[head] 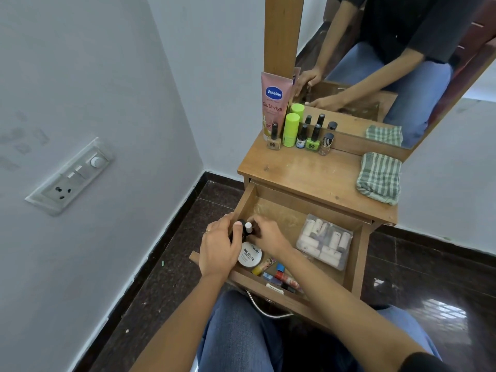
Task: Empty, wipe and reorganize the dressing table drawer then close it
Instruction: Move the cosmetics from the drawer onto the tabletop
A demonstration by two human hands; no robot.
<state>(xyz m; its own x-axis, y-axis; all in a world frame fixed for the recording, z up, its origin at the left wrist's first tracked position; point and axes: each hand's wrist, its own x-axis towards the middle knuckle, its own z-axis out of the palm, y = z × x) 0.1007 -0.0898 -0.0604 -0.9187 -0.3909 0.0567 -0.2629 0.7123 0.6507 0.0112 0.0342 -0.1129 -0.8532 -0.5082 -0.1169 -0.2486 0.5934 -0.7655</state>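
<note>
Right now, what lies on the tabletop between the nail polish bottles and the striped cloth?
Nothing: the head view shows only bare wooden tabletop between the nail polish bottles and the striped cloth.

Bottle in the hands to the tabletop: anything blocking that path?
Nothing visible. The left hand and right hand hold the bottle at the left side of the drawer. The tabletop is bare in the middle; polish bottles stand at its back left, the cloth at its right.
</note>
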